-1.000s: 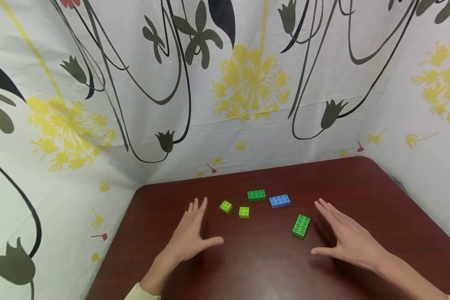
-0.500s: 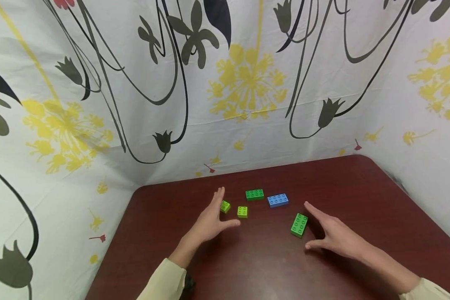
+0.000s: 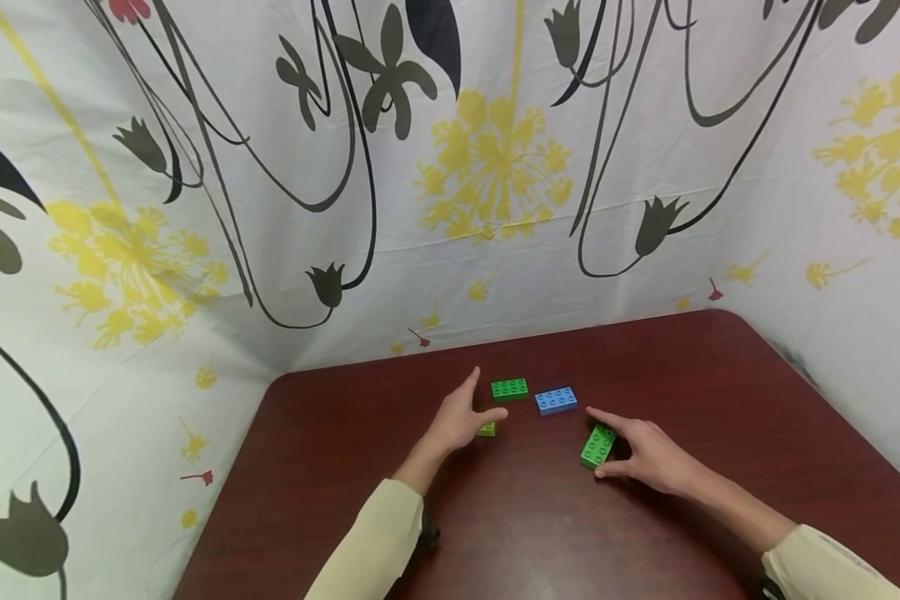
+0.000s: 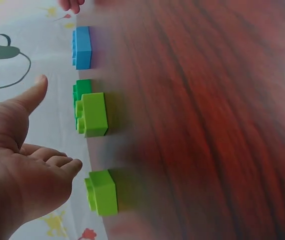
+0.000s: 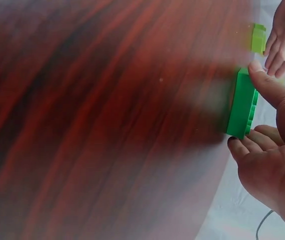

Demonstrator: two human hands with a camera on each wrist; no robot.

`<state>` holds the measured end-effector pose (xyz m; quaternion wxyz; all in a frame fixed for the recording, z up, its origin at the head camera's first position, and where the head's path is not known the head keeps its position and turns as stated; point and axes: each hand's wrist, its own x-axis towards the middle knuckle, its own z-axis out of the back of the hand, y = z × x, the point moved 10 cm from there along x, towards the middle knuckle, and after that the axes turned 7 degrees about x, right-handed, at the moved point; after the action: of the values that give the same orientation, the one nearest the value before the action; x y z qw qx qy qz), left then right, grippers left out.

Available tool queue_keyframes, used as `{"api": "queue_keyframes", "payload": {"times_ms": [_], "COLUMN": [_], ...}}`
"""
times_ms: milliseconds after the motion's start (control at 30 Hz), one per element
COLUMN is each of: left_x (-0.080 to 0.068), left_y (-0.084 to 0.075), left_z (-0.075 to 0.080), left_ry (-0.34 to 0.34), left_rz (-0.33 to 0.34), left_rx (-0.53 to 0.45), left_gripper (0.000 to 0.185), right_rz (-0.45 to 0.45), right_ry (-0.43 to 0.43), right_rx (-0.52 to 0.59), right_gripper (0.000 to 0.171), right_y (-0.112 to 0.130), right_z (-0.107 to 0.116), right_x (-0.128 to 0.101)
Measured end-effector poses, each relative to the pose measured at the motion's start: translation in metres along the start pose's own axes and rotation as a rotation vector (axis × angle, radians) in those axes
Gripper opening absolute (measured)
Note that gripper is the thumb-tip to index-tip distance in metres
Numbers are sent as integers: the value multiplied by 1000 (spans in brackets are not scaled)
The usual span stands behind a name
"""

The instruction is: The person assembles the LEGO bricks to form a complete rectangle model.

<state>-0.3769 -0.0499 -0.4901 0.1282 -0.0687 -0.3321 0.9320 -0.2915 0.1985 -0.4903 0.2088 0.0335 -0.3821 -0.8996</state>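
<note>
My left hand [image 3: 453, 419] is spread above a lime-green 2x2 toy brick [image 3: 487, 430], mostly covered by the hand in the head view. A second lime-green brick [image 4: 102, 194] shows in the left wrist view, hidden in the head view behind that hand. My right hand [image 3: 650, 454] straddles a long green brick [image 3: 598, 447]. Its thumb [image 5: 266, 85] is at one end and the fingers are by the other; whether they touch it I cannot tell. Farther back lie a darker green brick [image 3: 509, 389] and a blue brick [image 3: 556, 401], studs up, neither touched.
All the bricks lie on a dark red-brown wooden table [image 3: 525, 525] with rounded far corners. White cloth [image 3: 390, 275] with a flower print hangs close behind the table and along its sides.
The left hand has moved right and away, over the lime-green bricks. The right hand has moved left, its thumb and fingers now around the long green brick. The bricks stay about in place.
</note>
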Motion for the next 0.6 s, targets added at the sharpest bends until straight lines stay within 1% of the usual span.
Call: {"api": "queue_keyframes", "payload": {"times_ms": [100, 267, 433, 600], "left_x": [7, 17, 26, 31], "left_y": [-2, -6, -6, -4], "left_z": [-2, -5, -9, -10], "left_ry": [-17, -37, -61, -86], "left_rz": [16, 22, 29, 61], "left_rx": [37, 64, 68, 26], "left_gripper": [87, 78, 71, 66], "right_rz": [4, 26, 63, 78], "right_ry": [2, 5, -8, -26], "right_rx": [14, 42, 23, -6], "right_gripper": [85, 76, 68, 64], "right_y": [-1, -1, 2, 5], "right_z": [-1, 0, 1, 2], "right_x": [2, 4, 5, 6]}}
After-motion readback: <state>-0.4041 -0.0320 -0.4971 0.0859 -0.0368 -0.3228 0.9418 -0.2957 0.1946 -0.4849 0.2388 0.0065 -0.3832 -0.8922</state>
